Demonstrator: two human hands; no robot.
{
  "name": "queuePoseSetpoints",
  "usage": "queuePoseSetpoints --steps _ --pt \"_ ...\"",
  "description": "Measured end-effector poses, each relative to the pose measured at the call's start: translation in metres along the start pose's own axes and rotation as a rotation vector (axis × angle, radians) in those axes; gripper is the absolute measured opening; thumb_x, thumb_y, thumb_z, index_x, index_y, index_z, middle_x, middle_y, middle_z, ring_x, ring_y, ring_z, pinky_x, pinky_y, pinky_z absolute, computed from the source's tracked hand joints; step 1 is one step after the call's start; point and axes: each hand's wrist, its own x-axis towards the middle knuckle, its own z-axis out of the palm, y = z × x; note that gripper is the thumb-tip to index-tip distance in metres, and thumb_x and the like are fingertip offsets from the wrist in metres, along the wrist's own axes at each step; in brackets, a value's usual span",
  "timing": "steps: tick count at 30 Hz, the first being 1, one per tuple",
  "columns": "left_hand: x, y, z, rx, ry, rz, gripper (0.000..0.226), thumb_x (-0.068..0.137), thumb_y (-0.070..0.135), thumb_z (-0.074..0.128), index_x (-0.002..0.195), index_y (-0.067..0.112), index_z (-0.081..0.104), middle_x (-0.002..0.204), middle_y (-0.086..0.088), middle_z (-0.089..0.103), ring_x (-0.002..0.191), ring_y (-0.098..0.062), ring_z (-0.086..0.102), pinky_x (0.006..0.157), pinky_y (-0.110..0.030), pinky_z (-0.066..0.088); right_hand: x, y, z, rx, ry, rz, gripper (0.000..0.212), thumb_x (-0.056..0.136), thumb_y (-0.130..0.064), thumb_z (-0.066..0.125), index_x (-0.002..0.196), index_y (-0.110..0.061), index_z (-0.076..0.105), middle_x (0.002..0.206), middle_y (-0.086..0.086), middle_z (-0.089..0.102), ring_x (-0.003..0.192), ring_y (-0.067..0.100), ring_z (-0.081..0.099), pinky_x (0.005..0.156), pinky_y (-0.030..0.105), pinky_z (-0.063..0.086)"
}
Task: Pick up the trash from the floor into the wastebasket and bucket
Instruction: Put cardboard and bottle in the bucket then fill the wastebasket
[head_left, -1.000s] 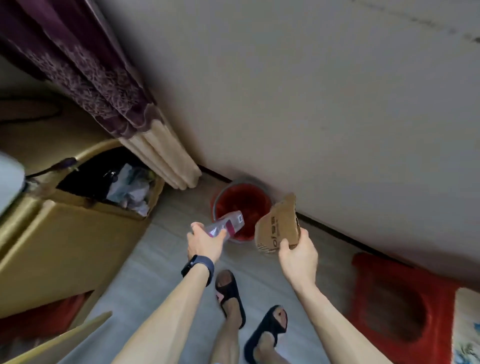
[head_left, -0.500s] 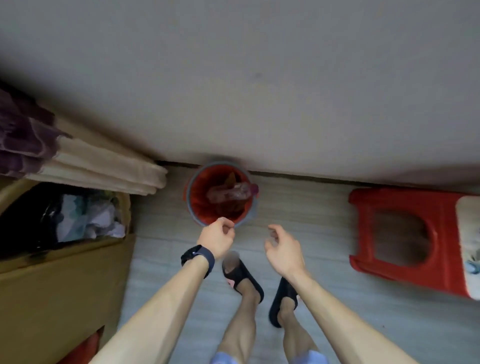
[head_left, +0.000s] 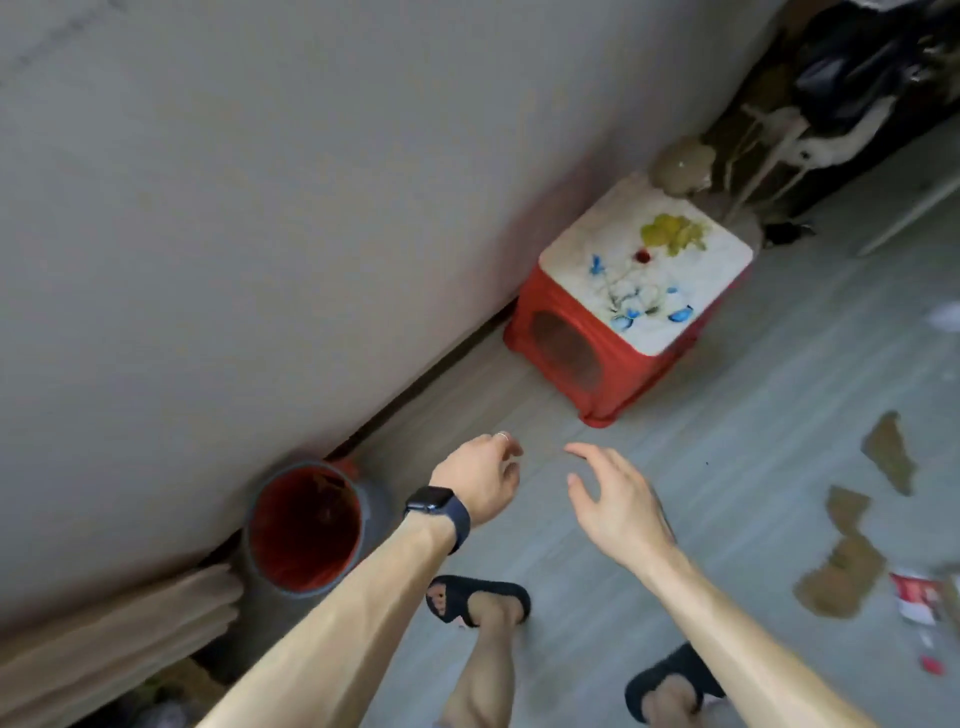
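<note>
Found left grip (head_left: 483, 478) and right grip (head_left: 613, 499) slack, holding nothing. Judged cardboard scraps (head_left: 841, 577) light, stiff; edge pinch advised.

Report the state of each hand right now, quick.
Left hand: open, fingers loosely curled, holding nothing.
Right hand: open, fingers spread, holding nothing.

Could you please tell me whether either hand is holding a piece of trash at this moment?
No, the left hand and the right hand both hover empty above the floor.
</note>
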Motion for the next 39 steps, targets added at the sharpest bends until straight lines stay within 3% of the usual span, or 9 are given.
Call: queuePoseSetpoints --steps 4,8,17,25,31,36,39 --pt "0.032 0.126 0.054 0.148 -0.054 0.128 0.031 0.094 0.034 0.048 0.124 0.033 0.055 0.126 0.006 0.059 0.115 -0.021 0.057 0.090 -0.034 0.049 -0.037 0.105 -0.072 0.049 0.180 0.126 0.036 0.089 -0.017 0.068 0.124 -0.019 0.065 0.119 0.003 0.067 0.111 0.027 0.060 0.095 0.024 0.037" --pt "0.048 0.248 0.138 0.251 -0.152 0.209 0.030 0.094 0.033 0.048 0.123 0.034 0.056 0.127 0.008 0.059 0.113 -0.021 0.059 0.090 -0.037 0.051 -0.092 0.226 -0.133 0.116 0.240 0.264 0.034 0.093 -0.021 0.063 0.127 -0.020 0.063 0.123 0.000 0.065 0.117 0.021 0.056 0.096 0.021 0.037" --pt "0.090 0.460 0.323 0.475 -0.368 0.385 0.029 0.095 0.034 0.049 0.124 0.031 0.055 0.125 0.005 0.058 0.110 -0.021 0.059 0.092 -0.038 0.051 -0.200 0.469 -0.200 0.235 0.370 0.626 0.035 0.090 -0.022 0.067 0.125 -0.017 0.062 0.119 0.002 0.068 0.113 0.024 0.062 0.092 0.029 0.046" --pt "0.160 0.561 0.448 0.731 -0.478 0.493 0.033 0.094 0.031 0.050 0.127 0.034 0.053 0.129 0.006 0.055 0.112 -0.019 0.058 0.083 -0.031 0.050 -0.230 0.614 -0.185 0.428 0.294 0.988 0.046 0.092 -0.045 0.060 0.132 -0.023 0.051 0.123 0.006 0.062 0.112 0.027 0.059 0.092 0.037 0.050" --pt "0.253 0.606 0.558 1.031 -0.532 0.697 0.044 0.097 0.033 0.048 0.140 0.031 0.041 0.145 0.003 0.039 0.127 -0.021 0.045 0.099 -0.037 0.046 -0.201 0.717 -0.139 0.629 0.276 1.180 0.063 0.085 -0.058 0.065 0.135 -0.022 0.049 0.124 0.005 0.061 0.115 0.025 0.059 0.094 0.034 0.049" --pt "0.351 0.610 0.657 1.255 -0.525 0.846 0.054 0.096 0.029 0.051 0.147 0.030 0.034 0.155 0.000 0.023 0.134 -0.026 0.036 0.103 -0.039 0.041 -0.142 0.825 -0.080 0.593 0.141 1.260 0.069 0.086 -0.064 0.060 0.135 -0.017 0.046 0.127 0.008 0.057 0.116 0.027 0.059 0.097 0.034 0.048" --pt "0.400 0.591 0.709 1.410 -0.526 0.958 0.059 0.096 0.027 0.053 0.150 0.029 0.030 0.161 -0.004 0.009 0.142 -0.029 0.025 0.110 -0.042 0.034 -0.108 0.860 -0.036 0.561 0.138 1.287 0.078 0.084 -0.068 0.060 0.140 -0.021 0.034 0.133 0.004 0.046 0.120 0.026 0.050 0.091 0.036 0.047"
